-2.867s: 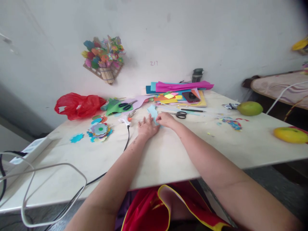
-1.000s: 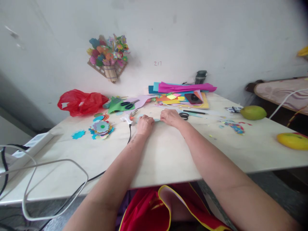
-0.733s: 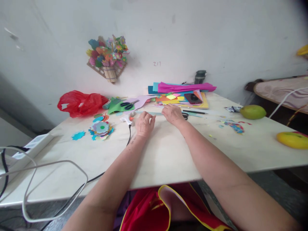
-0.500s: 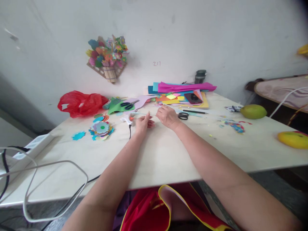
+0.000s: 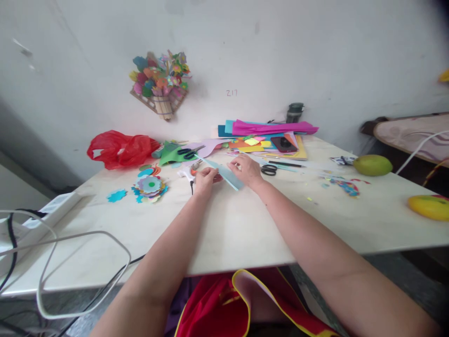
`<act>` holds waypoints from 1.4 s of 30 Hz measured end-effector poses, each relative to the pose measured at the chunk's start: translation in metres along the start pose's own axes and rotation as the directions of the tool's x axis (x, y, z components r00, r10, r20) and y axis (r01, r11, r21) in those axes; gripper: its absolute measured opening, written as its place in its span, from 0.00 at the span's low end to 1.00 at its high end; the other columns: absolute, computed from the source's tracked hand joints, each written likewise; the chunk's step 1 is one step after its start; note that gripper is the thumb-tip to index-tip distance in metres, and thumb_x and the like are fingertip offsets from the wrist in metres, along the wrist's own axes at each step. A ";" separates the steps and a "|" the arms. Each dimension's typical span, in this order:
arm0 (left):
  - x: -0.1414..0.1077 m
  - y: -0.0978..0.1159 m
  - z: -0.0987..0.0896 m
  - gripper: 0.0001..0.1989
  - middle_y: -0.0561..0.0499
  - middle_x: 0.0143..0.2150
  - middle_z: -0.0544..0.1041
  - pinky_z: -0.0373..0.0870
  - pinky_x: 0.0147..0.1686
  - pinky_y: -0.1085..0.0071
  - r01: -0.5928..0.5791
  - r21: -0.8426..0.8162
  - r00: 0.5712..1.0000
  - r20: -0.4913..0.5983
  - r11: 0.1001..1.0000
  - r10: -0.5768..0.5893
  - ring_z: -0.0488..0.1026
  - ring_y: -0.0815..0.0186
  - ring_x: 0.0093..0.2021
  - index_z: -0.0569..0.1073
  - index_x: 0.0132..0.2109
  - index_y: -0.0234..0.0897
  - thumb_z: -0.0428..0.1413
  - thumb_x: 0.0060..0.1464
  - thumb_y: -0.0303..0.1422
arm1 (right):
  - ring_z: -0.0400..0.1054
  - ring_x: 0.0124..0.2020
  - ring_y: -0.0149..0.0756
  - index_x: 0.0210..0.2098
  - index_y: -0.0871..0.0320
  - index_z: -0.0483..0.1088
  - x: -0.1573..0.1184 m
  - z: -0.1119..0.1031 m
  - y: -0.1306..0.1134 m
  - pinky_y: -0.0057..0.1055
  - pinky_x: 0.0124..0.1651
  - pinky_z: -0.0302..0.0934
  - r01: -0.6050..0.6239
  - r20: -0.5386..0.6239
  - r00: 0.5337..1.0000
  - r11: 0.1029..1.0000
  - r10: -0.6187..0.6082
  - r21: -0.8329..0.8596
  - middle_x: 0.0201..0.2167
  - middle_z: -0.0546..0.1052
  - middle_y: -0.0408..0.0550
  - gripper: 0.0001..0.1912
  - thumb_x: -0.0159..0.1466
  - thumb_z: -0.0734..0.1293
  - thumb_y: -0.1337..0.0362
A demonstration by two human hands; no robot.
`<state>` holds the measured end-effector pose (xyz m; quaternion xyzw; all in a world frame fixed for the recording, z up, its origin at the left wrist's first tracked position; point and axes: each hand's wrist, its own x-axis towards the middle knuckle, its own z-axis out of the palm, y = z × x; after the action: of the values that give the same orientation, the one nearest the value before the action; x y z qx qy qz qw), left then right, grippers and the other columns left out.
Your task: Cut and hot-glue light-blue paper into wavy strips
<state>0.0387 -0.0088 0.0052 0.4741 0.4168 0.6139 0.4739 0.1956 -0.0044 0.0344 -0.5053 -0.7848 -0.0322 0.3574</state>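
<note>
A light blue paper strip [image 5: 226, 175] slants between my two hands above the middle of the table. My left hand [image 5: 206, 180] is closed on its left side, fingertips pinched together. On the strip's other side my right hand [image 5: 245, 169] is closed with bent fingers at the paper's edge. Just left of my left hand lies a white glue gun [image 5: 185, 173] with a black cord. Black-handled scissors [image 5: 269, 170] rest right of my right hand. Stacked paper flowers [image 5: 150, 185] lie farther left.
A red plastic bag [image 5: 121, 150], green paper [image 5: 171, 153] and more scissors [image 5: 189, 152] lie at the back left. Coloured sheets and a phone [image 5: 283, 144] are behind my right hand. A power strip [image 5: 52, 215] with looping cables is at left; a green mango [image 5: 372, 165] sits right.
The light blue paper, earlier seen as a thin line between my hands, now shows its broad face and slants down toward me. My left hand's fingers have closed from a more spread pose.
</note>
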 end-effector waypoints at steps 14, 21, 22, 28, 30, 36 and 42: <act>-0.002 -0.003 -0.002 0.13 0.58 0.19 0.68 0.67 0.24 0.73 0.124 0.011 0.955 0.271 0.992 -0.123 0.67 0.72 0.20 0.64 0.24 0.36 0.60 0.37 0.38 | 0.54 0.15 0.22 0.19 0.60 0.61 -0.001 0.008 0.013 0.22 0.19 0.46 -0.577 0.531 0.814 0.429 0.236 0.695 0.13 0.62 0.35 0.20 0.40 0.74 0.56; -0.002 -0.004 -0.002 0.17 0.58 0.18 0.67 0.63 0.20 0.77 0.077 0.050 0.980 0.178 0.996 -0.085 0.63 0.75 0.18 0.65 0.24 0.36 0.63 0.36 0.42 | 0.58 0.18 0.26 0.19 0.60 0.62 -0.002 0.004 0.009 0.24 0.20 0.51 -0.600 0.576 0.796 0.360 0.186 0.714 0.15 0.65 0.39 0.19 0.44 0.73 0.56; -0.003 -0.003 -0.002 0.17 0.58 0.18 0.67 0.63 0.20 0.77 0.072 0.051 0.979 0.189 0.996 -0.081 0.63 0.75 0.18 0.65 0.25 0.36 0.63 0.36 0.42 | 0.59 0.18 0.27 0.20 0.60 0.62 -0.002 0.004 0.009 0.24 0.21 0.52 -0.612 0.591 0.788 0.324 0.172 0.722 0.16 0.66 0.40 0.19 0.45 0.73 0.54; -0.005 -0.002 -0.004 0.17 0.56 0.21 0.69 0.63 0.21 0.77 0.076 0.064 0.955 0.282 0.995 -0.092 0.66 0.74 0.20 0.67 0.25 0.35 0.63 0.36 0.43 | 0.58 0.18 0.27 0.22 0.59 0.61 0.000 0.010 0.010 0.25 0.22 0.54 -0.637 0.590 0.764 0.159 0.259 0.755 0.14 0.64 0.38 0.19 0.48 0.71 0.52; -0.006 -0.002 -0.003 0.16 0.56 0.21 0.69 0.62 0.20 0.78 0.088 0.085 0.943 0.313 0.992 -0.110 0.66 0.74 0.21 0.68 0.25 0.35 0.63 0.37 0.42 | 0.59 0.18 0.27 0.22 0.59 0.60 0.001 0.012 0.010 0.25 0.22 0.53 -0.631 0.573 0.758 0.130 0.311 0.765 0.15 0.65 0.38 0.19 0.46 0.72 0.55; -0.006 -0.001 -0.002 0.17 0.58 0.20 0.67 0.60 0.20 0.78 0.067 0.044 0.965 0.251 0.997 -0.075 0.64 0.75 0.19 0.67 0.26 0.35 0.62 0.37 0.43 | 0.62 0.19 0.28 0.22 0.59 0.60 0.000 0.012 0.006 0.24 0.21 0.54 -0.630 0.562 0.756 0.140 0.336 0.764 0.16 0.67 0.40 0.18 0.45 0.73 0.59; -0.004 -0.002 -0.002 0.18 0.57 0.20 0.69 0.61 0.23 0.76 0.066 0.057 0.970 0.230 0.996 -0.078 0.65 0.74 0.20 0.67 0.26 0.34 0.63 0.36 0.43 | 0.61 0.18 0.27 0.23 0.60 0.62 -0.002 0.012 0.000 0.24 0.19 0.54 -0.633 0.567 0.759 0.159 0.321 0.758 0.16 0.68 0.41 0.17 0.48 0.72 0.56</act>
<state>0.0377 -0.0129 0.0024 0.5386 0.3902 0.5264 0.5298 0.1902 -0.0009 0.0243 -0.4309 -0.4941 0.6027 0.4549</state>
